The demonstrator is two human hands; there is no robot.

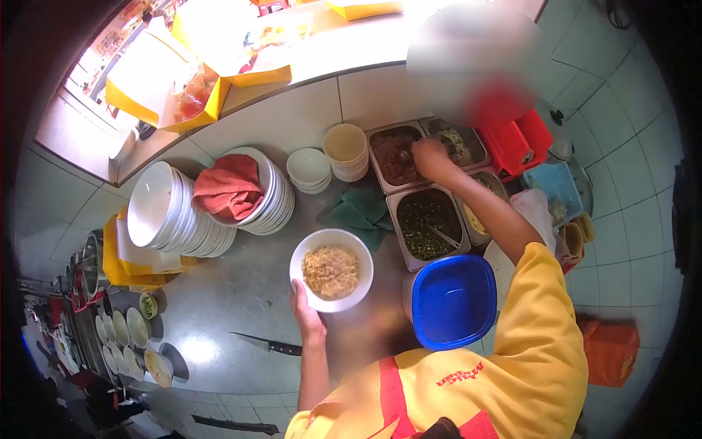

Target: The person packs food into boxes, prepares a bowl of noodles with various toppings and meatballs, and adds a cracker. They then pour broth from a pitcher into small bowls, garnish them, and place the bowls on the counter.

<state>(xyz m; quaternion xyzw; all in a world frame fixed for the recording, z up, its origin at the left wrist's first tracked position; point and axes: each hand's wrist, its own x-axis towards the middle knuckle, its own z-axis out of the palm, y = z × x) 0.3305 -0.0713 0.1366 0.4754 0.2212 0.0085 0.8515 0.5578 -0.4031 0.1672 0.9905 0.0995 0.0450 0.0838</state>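
Observation:
My left hand (306, 316) is wrapped round the near rim of a white bowl (295, 271), held over the steel counter. Noodles (330, 272) with a pale brown topping fill it. My right hand (431, 159) reaches over a steel tray of brown minced food (395, 162), fingers closed and pointing down; what they grip is hidden. Beside it is a tray of pale chopped food (455, 146). Nearer to me is a tray of chopped greens (425, 230) with a spoon (443, 235) in it.
A blue-lidded tub (453, 301) stands close on the right. A knife (274, 346) lies left of my forearm. Stacked white plates (179, 212), a red cloth (228, 186), small bowls (345, 146) and a green cloth (358, 212) line the back. Yellow boxes (157, 110) sit on the ledge.

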